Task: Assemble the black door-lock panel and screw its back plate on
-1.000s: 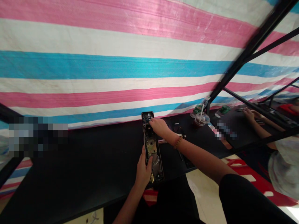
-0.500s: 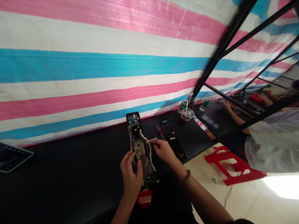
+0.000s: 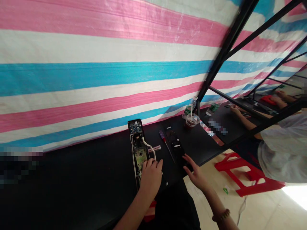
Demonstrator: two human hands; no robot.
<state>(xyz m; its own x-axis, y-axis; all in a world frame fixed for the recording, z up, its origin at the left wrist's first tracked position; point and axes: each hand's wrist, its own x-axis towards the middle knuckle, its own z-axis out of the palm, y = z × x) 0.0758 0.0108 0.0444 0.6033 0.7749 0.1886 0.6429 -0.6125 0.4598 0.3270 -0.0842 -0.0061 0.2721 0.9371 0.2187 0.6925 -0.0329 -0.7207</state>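
Note:
An opened black electronic device lies lengthwise on the table, showing a blue circuit board, a yellowish plate and white wires. My left hand reaches across its lower part, fingers bent and close together beside the thick white cable. Whatever is under those fingertips is hidden. To the right, my right hand has its fingers apart at the lower end of a long black cover panel; firm contact is not clear. Between device and panel lies a screwdriver with a purple and red handle.
A small clear strip rests right of the device. A plastic cup with a straw and a bottle stand at the back right. Black metal bars rise there. Beyond, a person in a grey shirt sits near a red stool.
My right hand has left the thin strip, now lying on the table, and moved right to the cover panel. My left hand has shifted from the device's left side across its lower part.

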